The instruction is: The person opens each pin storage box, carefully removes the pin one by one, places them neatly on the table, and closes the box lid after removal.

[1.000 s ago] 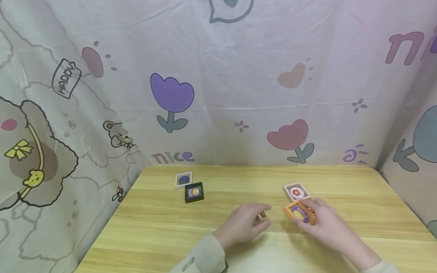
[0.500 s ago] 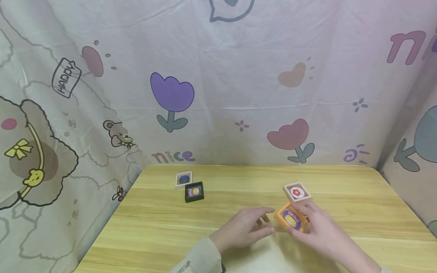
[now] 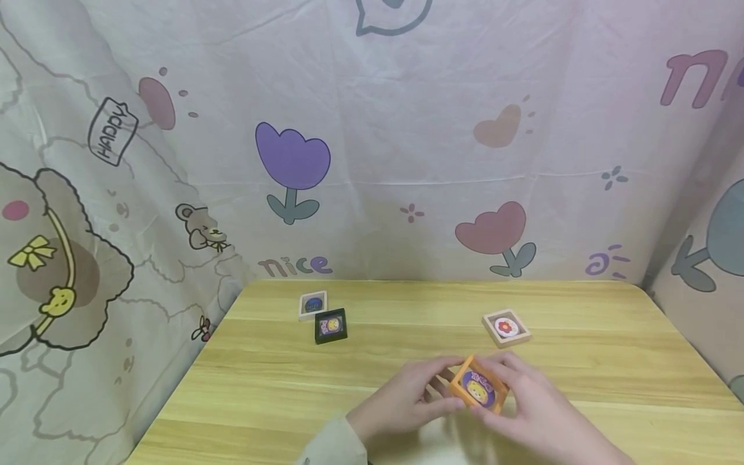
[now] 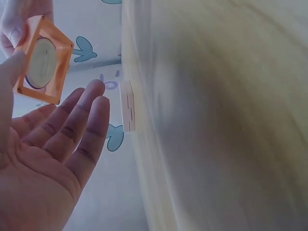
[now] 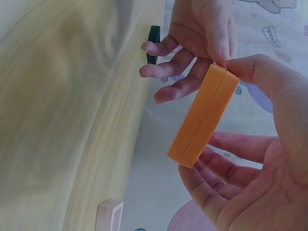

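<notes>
My right hand [image 3: 531,400] holds a square orange display frame [image 3: 462,372] above the table, thumb at one edge and fingers at the opposite one. Inside it a round purple badge [image 3: 479,389] with a yellow cartoon figure faces up toward the head view. From the left wrist view, the badge's pale back shows. My left hand [image 3: 401,402] is beside the frame's left side, its thumb tip right at the edge and its fingers loosely extended, palm visible in the left wrist view. In the right wrist view the orange frame [image 5: 204,115] appears edge-on, with a thin seam along it.
Behind my right hand lies a pale frame [image 3: 507,341] with a red flower badge. At the back left, a black frame [image 3: 332,339] touches a white frame [image 3: 306,317] with a blue badge. A printed cloth [image 3: 378,161] hangs behind the wooden table [image 3: 261,400].
My right hand has brought the orange frame left and nearer, away from the pale frame, tilting it on the way. My left hand has shifted only slightly, and the frame has reached its thumb.
</notes>
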`<state>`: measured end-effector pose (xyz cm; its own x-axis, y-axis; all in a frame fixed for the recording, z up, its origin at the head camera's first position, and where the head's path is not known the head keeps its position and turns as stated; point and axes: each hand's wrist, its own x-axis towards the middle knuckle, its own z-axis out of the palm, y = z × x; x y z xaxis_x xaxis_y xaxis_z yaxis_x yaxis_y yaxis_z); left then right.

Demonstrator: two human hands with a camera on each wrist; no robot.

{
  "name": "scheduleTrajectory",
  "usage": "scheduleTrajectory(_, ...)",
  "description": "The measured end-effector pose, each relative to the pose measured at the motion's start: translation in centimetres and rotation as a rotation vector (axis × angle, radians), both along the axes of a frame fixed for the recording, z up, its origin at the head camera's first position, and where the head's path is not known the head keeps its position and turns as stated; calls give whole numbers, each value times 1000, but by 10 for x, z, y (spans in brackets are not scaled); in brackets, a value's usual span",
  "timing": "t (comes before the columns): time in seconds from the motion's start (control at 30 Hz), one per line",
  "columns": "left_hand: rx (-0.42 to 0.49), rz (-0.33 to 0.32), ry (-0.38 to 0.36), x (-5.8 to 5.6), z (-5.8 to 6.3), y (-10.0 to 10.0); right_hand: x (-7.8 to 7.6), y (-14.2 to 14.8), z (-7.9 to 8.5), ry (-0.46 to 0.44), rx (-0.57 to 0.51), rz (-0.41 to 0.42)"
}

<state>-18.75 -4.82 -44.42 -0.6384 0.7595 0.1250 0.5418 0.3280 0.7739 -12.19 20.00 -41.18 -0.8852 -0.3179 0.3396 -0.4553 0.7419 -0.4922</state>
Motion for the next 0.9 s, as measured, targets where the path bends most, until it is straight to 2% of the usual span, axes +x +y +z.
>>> scheduleTrajectory(0.17, 34, 1, -48, 5, 0, -4, 3, -3, 3, 6, 29, 10)
scheduleTrajectory(0.27, 61, 1, -101, 8, 0, -8, 5, -5, 4, -11, 52, 25)
scheduleTrajectory(0.53, 131, -14, -205, 15, 0, -15, 8, -7, 6, 0, 56, 111)
scheduleTrajectory(0.73, 198, -10, -289, 22, -2, -17, 7, -10, 9, -48, 41, 123)
scheduleTrajectory(0.9, 268, -18, -321, 23, -6, -19, 7, -12, 11, -79, 25, 146)
